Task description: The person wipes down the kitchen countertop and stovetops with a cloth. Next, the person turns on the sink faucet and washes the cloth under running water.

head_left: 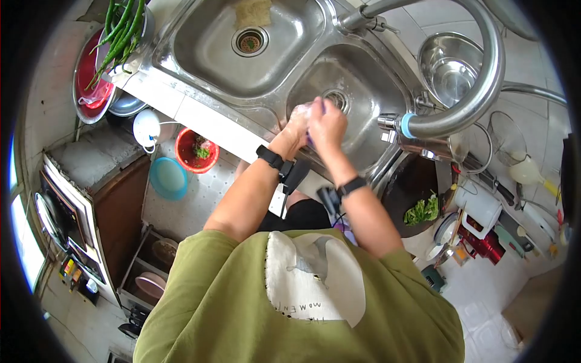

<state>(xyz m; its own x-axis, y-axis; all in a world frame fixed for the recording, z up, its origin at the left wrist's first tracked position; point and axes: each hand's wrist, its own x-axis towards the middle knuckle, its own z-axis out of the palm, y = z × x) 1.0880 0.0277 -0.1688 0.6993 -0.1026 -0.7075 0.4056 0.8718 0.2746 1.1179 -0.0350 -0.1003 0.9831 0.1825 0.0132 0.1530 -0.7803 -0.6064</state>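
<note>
Both hands meet over the right basin (pixel 378 91) of a steel double sink, close to its drain. My left hand (pixel 297 124) is closed, pressed against the other hand, with something pale and purplish at its fingers. My right hand (pixel 328 125) is also closed, its fingers curled and blurred by motion. A bit of purple shows between the two hands, but its kind is hidden. Above the basin's right side hangs the spout of a curved steel faucet (pixel 495 66). Each wrist wears a black strap with a small device.
A tan cloth (pixel 253 12) lies in the left basin (pixel 200 51). Green chillies (pixel 124 33) rest at upper left. On the floor are a red bowl (pixel 196 151) and a blue basin (pixel 168 178). A steel pot (pixel 451 68) and a wok (pixel 396 196) with leafy greens (pixel 422 210) stand right.
</note>
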